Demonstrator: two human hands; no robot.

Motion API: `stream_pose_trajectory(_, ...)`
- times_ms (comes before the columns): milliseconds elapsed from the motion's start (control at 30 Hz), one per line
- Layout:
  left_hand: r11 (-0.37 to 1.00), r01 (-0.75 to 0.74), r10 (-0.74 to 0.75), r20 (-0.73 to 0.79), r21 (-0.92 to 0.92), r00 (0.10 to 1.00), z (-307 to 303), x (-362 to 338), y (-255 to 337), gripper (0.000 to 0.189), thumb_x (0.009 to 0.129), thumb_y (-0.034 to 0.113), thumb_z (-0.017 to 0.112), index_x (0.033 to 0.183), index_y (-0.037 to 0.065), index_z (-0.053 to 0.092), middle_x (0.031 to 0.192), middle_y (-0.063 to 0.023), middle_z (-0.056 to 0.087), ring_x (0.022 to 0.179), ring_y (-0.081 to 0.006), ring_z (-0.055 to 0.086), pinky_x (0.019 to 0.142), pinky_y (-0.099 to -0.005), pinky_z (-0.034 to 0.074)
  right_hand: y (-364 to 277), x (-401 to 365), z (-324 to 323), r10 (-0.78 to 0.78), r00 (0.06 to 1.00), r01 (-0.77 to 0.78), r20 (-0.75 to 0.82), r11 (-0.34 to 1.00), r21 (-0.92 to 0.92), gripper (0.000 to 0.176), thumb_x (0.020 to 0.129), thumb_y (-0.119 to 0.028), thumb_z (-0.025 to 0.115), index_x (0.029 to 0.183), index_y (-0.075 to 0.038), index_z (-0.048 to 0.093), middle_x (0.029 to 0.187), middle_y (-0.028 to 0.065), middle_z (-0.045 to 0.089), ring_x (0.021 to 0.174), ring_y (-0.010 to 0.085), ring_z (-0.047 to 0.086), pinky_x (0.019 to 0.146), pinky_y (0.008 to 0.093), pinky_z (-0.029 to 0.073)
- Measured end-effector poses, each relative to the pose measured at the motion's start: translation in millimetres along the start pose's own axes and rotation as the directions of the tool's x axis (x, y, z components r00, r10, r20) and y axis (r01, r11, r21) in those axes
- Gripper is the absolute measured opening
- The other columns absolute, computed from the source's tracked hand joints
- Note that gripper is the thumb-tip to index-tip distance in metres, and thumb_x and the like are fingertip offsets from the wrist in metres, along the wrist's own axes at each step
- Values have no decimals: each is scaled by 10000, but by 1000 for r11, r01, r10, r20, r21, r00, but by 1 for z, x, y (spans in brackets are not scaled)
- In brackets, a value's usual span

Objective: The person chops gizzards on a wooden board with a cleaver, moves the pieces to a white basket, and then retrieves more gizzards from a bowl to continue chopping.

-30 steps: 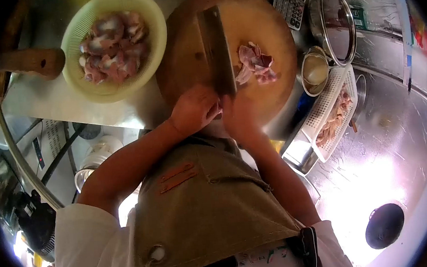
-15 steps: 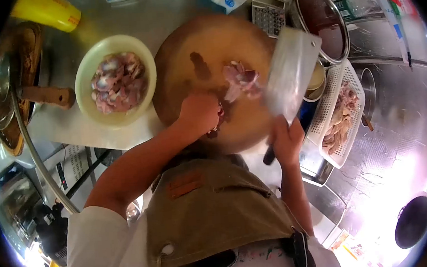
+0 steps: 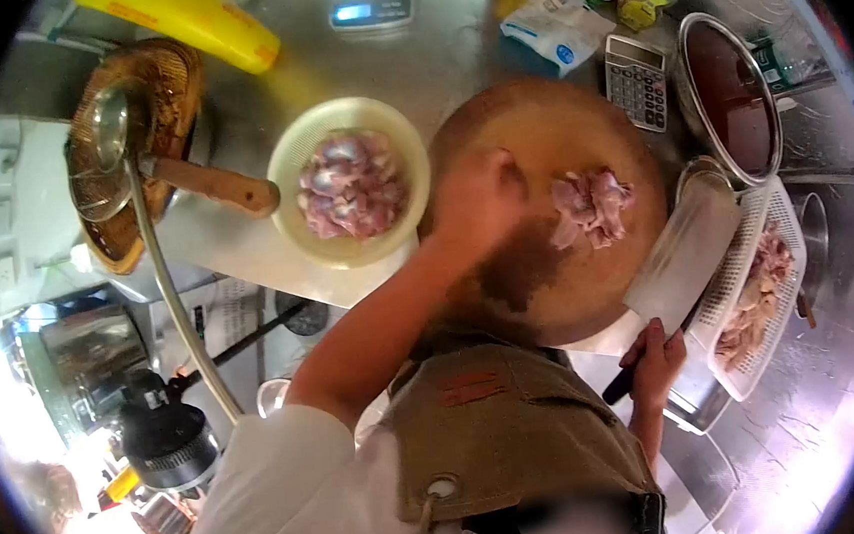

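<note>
My right hand [image 3: 657,357] grips the dark handle of a cleaver [image 3: 684,247], its broad blade held over the right edge of the round wooden chopping board [image 3: 590,299]. My left hand [image 3: 482,202], blurred by motion, is closed over the board's left part. A small dark-red piece of meat [image 3: 507,163] shows at its fingers, mostly hidden. Several cut pieces of pink meat [image 3: 593,207] lie in a pile on the board, between the left hand and the blade. Left of the board stands a pale plastic bowl [image 3: 286,193] with more raw meat [image 3: 352,184] in it.
A white perforated basket [image 3: 793,228] of meat sits at the right, beside a steel pot of dark red liquid [image 3: 729,93]. Near the board's far edge lie a calculator [image 3: 636,85] and a plastic packet [image 3: 557,31]. A wooden-handled strainer [image 3: 210,182] and a scale [image 3: 372,10] are farther left.
The view has shifted left. My left hand has moved away from the board's near edge, leaving a dark wet patch. The cleaver has swung right and lower, away from the pile.
</note>
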State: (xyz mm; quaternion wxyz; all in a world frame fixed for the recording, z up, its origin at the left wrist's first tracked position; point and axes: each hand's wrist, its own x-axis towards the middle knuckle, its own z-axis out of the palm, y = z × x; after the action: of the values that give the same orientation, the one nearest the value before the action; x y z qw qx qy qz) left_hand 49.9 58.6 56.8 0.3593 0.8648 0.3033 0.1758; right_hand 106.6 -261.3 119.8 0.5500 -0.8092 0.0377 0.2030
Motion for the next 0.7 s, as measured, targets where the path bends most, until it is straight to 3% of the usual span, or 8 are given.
stream_pose_trajectory(67,936,57,-15,-122,346,992,-51,5,-25,273,813,170,650,1072,82,651,1031,-196,631,1014,-383,595,888,-475,482,-6,-2,5,11,1000,-12,17,1000,6,145,1003,-121,494,924,-1,510,586,32,501,423,113,471,396,269,409)
stream_pose_trajectory(167,755,225,-270,-21,616,963,-100,11,-73,402,774,294,692,1110,78,647,1136,-144,635,1059,-333,585,908,-426,462,-2,0,10,49,999,-49,18,999,17,150,1002,-127,500,924,0,516,576,26,497,416,114,467,400,267,405)
stream_pose_trajectory(300,723,293,-326,-66,626,943,-99,8,-145,357,790,243,667,1105,75,658,1150,-152,643,1038,-345,614,895,-413,476,-22,-2,22,62,994,-55,87,996,-74,175,999,-137,498,889,-1,509,560,32,498,424,106,481,405,263,393)
stream_pose_trajectory(400,769,332,-402,9,547,916,-129,9,-168,324,809,229,643,1090,69,664,1074,-137,666,942,-329,646,813,-392,499,-20,-2,25,17,991,-9,131,998,-61,180,995,-134,494,883,5,503,573,37,508,432,104,482,410,260,395)
stream_pose_trajectory(533,902,408,-411,-15,142,912,-150,14,-141,310,813,224,639,1061,40,662,928,-96,681,803,-256,657,651,-360,497,-16,0,23,12,981,6,194,995,-95,188,988,-137,504,859,0,498,579,36,506,432,103,470,412,256,392)
stream_pose_trajectory(600,667,720,-704,156,-193,693,-156,21,-57,306,819,219,647,1056,26,662,925,-81,682,817,-213,653,647,-336,497,-21,2,29,19,981,-3,194,996,-84,216,985,-160,521,821,-21,503,565,26,495,423,105,470,406,255,386)
stream_pose_trajectory(667,687,674,-594,325,-271,736,-144,15,-39,328,826,222,655,1107,55,658,958,-77,686,848,-207,654,672,-330,503,-24,6,29,16,970,4,243,997,-83,175,983,-120,506,861,5,502,586,37,506,440,105,479,418,260,397)
stream_pose_trajectory(700,854,465,-359,383,-233,851,-126,6,-57,360,829,228,660,1162,91,654,994,-81,689,872,-223,658,699,-336,510,-25,7,28,15,964,8,264,996,-84,156,982,-100,498,881,18,501,596,43,511,449,105,484,424,262,402)
